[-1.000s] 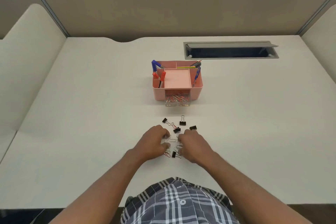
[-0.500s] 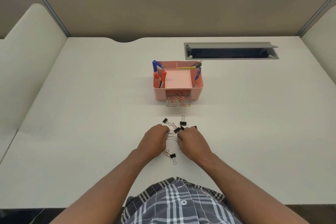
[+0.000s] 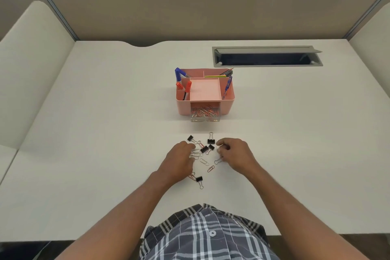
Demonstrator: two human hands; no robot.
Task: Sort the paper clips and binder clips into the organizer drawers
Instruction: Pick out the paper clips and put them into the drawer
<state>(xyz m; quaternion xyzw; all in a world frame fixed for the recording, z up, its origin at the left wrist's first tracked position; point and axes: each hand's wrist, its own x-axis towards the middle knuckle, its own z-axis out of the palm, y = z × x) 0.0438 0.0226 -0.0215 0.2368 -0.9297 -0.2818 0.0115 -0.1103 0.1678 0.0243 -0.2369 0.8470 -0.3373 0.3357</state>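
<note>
left hand (image 3: 179,160) palm down, fingers curled | right hand (image 3: 235,154) fingers curled, pinching

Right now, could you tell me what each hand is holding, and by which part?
The right hand has its fingers curled around something small, too hidden to identify. The left hand rests on the paper clips; whether it grips any is unclear.

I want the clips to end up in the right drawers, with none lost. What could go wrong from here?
Paper clips and black binder clips lie tangled in one pile between the left hand and right hand, so a grab may lift both kinds together. The open clear drawer of the pink organizer already looks full of paper clips; more might spill over. One binder clip sits near the left wrist and could get swept away.
</note>
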